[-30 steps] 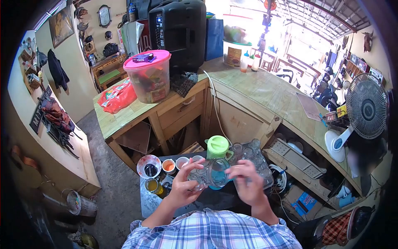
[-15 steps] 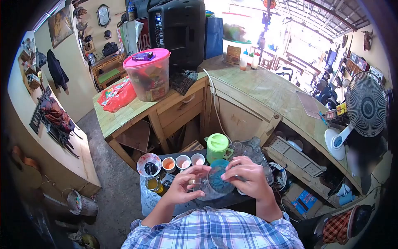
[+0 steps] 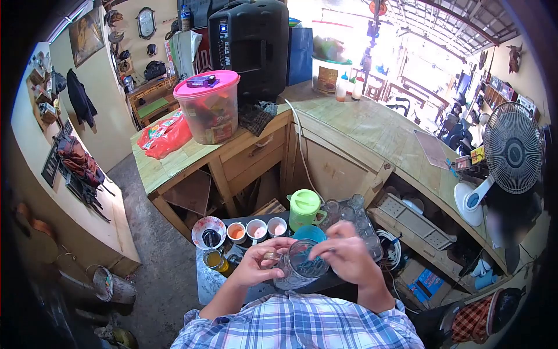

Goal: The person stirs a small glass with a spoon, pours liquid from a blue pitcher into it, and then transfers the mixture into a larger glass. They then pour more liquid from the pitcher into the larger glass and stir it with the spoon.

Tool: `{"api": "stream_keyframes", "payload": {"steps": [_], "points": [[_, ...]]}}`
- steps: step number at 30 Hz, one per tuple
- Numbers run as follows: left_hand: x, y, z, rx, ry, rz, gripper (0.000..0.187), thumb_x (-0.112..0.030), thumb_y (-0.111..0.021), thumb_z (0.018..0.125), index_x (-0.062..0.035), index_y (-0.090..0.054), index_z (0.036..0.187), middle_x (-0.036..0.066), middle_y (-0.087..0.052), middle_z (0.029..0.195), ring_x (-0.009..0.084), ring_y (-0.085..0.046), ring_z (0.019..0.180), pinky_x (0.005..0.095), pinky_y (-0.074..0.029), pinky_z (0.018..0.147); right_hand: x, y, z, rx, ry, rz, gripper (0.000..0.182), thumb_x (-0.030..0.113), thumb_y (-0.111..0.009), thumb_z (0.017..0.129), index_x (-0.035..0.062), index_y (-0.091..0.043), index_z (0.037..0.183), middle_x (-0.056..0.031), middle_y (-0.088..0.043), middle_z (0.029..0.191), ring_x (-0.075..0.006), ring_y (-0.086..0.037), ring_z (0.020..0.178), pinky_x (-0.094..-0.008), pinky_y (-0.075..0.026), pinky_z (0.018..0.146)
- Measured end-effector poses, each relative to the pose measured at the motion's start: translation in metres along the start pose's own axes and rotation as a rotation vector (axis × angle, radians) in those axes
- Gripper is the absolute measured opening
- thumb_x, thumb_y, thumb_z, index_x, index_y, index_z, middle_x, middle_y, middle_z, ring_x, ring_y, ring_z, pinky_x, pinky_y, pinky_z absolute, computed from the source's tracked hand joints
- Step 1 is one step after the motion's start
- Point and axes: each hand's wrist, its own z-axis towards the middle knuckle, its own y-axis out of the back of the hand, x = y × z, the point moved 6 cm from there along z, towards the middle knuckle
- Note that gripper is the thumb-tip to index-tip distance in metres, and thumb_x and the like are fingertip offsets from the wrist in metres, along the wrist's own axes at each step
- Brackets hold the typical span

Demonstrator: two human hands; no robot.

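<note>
My left hand (image 3: 256, 264) is closed on a clear glass mug (image 3: 293, 282), fingers around its handle side; the mug is tilted with its mouth toward my right hand. Blurred by motion, my right hand (image 3: 353, 259) has its fingers curled together at the mug's mouth. Whatever they pinch is too small to make out. Just behind the mug stands a teal plastic container (image 3: 310, 232). Beyond it is a lime-green lidded pitcher (image 3: 304, 203). Several clear glasses (image 3: 356, 203) stand on a tray to the right.
Left on the low table are three white cups (image 3: 256, 229), a red-stained bowl (image 3: 201, 223) and a glass of yellow liquid (image 3: 214, 259). A wooden counter (image 3: 354, 125) curves behind, bearing a pink-lidded tub (image 3: 209, 113), a black speaker (image 3: 250, 52) and a fan (image 3: 514, 147).
My right hand has shifted from the mug's side to its mouth, fingers now curled. The mug has turned so its mouth faces up more. My left hand keeps its hold.
</note>
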Motion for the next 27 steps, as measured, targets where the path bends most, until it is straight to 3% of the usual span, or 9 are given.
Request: {"api": "stream_keyframes", "payload": {"steps": [2,5,8,9,13,16,20,24,27], "points": [[0.002,0.000,0.001,0.002,0.030,0.017,0.043,-0.007,-0.079,0.075,-0.0067,-0.038,0.061,0.022,-0.049,0.134,0.0266,-0.051,0.124,0.0447,-0.039,0.107,0.000,-0.005,0.000,0.094,0.034,0.045,0.007,0.010,-0.067,0.082,0.0111,-0.071,0.087,0.0008,-0.071,0.085,-0.0216,-0.052,0.081,-0.0342,-0.043,0.073],[0.001,-0.003,0.001,0.072,-0.049,0.020,0.042,-0.003,-0.078,0.074,-0.0064,-0.038,0.063,0.022,-0.048,0.135,0.0281,-0.049,0.127,0.0443,-0.039,0.107,-0.002,0.038,-0.016,-0.309,0.018,0.106,0.011,0.006,-0.066,0.081,0.0105,-0.072,0.089,-0.0009,-0.070,0.086,-0.0223,-0.051,0.076,-0.0329,-0.042,0.075],[-0.013,-0.008,0.002,0.030,-0.046,0.170,0.042,0.000,-0.077,0.073,-0.0067,-0.037,0.062,0.021,-0.047,0.137,0.0290,-0.046,0.130,0.0430,-0.038,0.107,-0.006,0.018,-0.009,-0.206,-0.046,-0.006,0.006,0.008,-0.065,0.085,0.0079,-0.070,0.084,-0.0026,-0.070,0.084,-0.0224,-0.051,0.075,-0.0329,-0.042,0.074],[-0.012,-0.008,0.002,0.016,-0.038,0.190,0.041,0.001,-0.076,0.072,-0.0065,-0.037,0.061,0.020,-0.046,0.137,0.0296,-0.045,0.130,0.0426,-0.039,0.107,-0.009,0.004,-0.007,-0.044,-0.042,-0.045,0.010,0.009,-0.062,0.088,0.0054,-0.066,0.081,-0.0047,-0.070,0.083,-0.0225,-0.051,0.073,-0.0335,-0.042,0.073],[-0.016,-0.008,0.000,0.061,-0.089,0.370,0.037,0.002,-0.075,0.072,-0.0053,-0.041,0.059,0.019,-0.047,0.136,0.0323,-0.045,0.131,0.0431,-0.039,0.105,-0.017,0.028,-0.022,-0.350,-0.043,-0.004,0.016,0.016,-0.051,0.096,0.0053,-0.060,0.089,-0.0042,-0.068,0.082,-0.0238,-0.052,0.074,-0.0374,-0.041,0.076],[-0.022,-0.013,-0.001,0.021,-0.199,0.516,0.029,0.004,-0.074,0.071,-0.0034,-0.048,0.061,0.019,-0.049,0.135,0.0339,-0.047,0.129,0.0469,-0.039,0.105,-0.027,0.025,-0.027,-0.380,-0.066,0.026,0.020,0.020,-0.047,0.098,0.0057,-0.060,0.091,-0.0045,-0.068,0.085,-0.0248,-0.055,0.076,-0.0378,-0.042,0.077],[-0.023,-0.013,0.000,0.083,-0.203,0.786,0.023,0.007,-0.072,0.070,-0.0011,-0.052,0.064,0.020,-0.052,0.135,0.0349,-0.049,0.128,0.0512,-0.034,0.109,-0.029,0.001,-0.025,-0.172,-0.097,0.067,0.025,0.024,-0.046,0.100,0.0061,-0.061,0.089,-0.0072,-0.067,0.091,-0.0252,-0.056,0.077,-0.0367,-0.043,0.075],[-0.023,-0.017,0.000,0.015,-0.322,0.858,0.020,0.009,-0.070,0.070,0.0013,-0.053,0.064,0.021,-0.051,0.136,0.0362,-0.049,0.128,0.0549,-0.029,0.111,-0.023,0.030,-0.032,-0.336,-0.040,-0.014,0.027,0.028,-0.050,0.099,0.0065,-0.064,0.091,-0.0044,-0.068,0.088,-0.0247,-0.056,0.077,-0.0360,-0.043,0.077],[-0.023,-0.017,0.002,-0.075,-0.406,0.852,0.021,0.009,-0.070,0.071,0.0018,-0.052,0.063,0.024,-0.050,0.136,0.0384,-0.048,0.128,0.0555,-0.029,0.111,-0.018,0.003,-0.021,-0.191,-0.025,0.019,0.031,0.034,-0.053,0.097,0.0071,-0.066,0.089,-0.0032,-0.070,0.090,-0.0218,-0.057,0.074,-0.0344,-0.043,0.073]]}}
